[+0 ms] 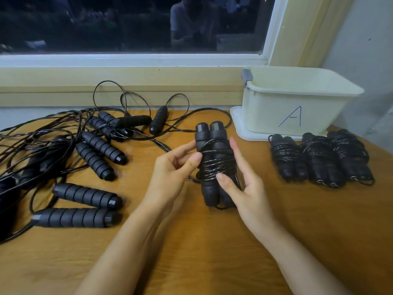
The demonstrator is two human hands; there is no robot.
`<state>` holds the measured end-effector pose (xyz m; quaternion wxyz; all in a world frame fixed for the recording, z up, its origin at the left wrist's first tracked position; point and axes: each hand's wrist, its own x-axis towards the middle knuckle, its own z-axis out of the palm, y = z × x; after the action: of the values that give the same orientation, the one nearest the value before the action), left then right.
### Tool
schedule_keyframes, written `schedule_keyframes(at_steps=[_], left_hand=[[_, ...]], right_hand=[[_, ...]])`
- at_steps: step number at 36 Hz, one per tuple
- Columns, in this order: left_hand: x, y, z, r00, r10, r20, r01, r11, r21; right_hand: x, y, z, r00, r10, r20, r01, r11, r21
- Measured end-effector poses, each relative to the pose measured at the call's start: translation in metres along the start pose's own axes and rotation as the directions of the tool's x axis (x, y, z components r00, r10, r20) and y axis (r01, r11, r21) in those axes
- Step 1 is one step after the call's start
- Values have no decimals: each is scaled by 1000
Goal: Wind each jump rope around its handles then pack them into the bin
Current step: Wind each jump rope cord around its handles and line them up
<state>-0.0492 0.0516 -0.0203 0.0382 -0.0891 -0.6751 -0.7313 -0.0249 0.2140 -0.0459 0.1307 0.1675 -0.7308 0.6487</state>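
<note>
Two black foam handles side by side form a jump rope bundle [214, 145] with black cord coiled round its middle, held upright above the table centre. My left hand [172, 173] pinches the coil from the left with thumb and fingers. My right hand [244, 184] holds the bundle's lower right side, thumb across the front, fingers straight behind. Three wound bundles [319, 158] lie side by side at the right. The cream bin [297, 99], marked with a blue A, stands behind them on its lid.
Several loose jump ropes [93, 154] with tangled cords cover the left half of the wooden table [191, 252]. One cord loops from that pile toward the held bundle. A window sill and dark window run along the back.
</note>
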Motion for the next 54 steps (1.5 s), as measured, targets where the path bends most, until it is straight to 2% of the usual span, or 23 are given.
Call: schedule_keyframes(at_steps=[3,8,11,15,18,25,30,35,37,40,42,44,45,49,51,54], left_hand=[[0,0,1,999,-13,-47,11,999,-51],[0,-2,6,993,-28,-111,20,997,-78],[-2,-4,10,991,-23,-130,16,998,-54],[-9,-7,19,993,-5,-119,6,1000,15],[-9,-8,20,995,23,-94,-15,996,85],[-6,-9,14,995,97,-9,-91,965,245],[-6,-5,13,983,141,116,-174,915,364],[-2,-11,8,967,115,228,-215,849,483],[-1,-13,6,955,131,265,-266,771,579],[-1,-18,3,931,174,322,-361,577,732],[-1,-19,4,924,181,338,-380,554,741],[0,-20,3,923,187,336,-379,585,717],[1,-21,2,926,187,329,-370,632,681],[0,-10,1,961,79,265,-190,885,424],[-2,-5,2,966,55,254,-132,946,297],[-2,-3,3,964,53,259,-95,984,152]], right_hand=[[1,8,0,996,-58,-68,48,988,-144],[-4,8,8,983,-170,-69,141,941,-309],[-5,9,11,990,-141,-24,117,894,-431],[-10,9,16,998,-50,-37,13,757,-654],[-8,11,13,986,-150,-71,48,668,-742],[-6,10,7,980,-200,-10,125,654,-746],[-5,11,3,976,-212,-50,111,683,-722],[-3,12,0,976,-209,-61,104,696,-710],[-3,14,0,972,-219,-82,96,692,-715],[-2,16,0,968,-230,-101,88,688,-721],[-2,16,-1,968,-230,-101,92,700,-708],[-1,15,-1,967,-231,-103,105,736,-669],[0,15,-1,966,-237,-104,118,761,-638],[1,12,0,969,-226,-96,152,859,-490],[1,10,0,976,-201,-80,152,902,-404],[0,8,1,985,-167,-45,147,948,-284]])
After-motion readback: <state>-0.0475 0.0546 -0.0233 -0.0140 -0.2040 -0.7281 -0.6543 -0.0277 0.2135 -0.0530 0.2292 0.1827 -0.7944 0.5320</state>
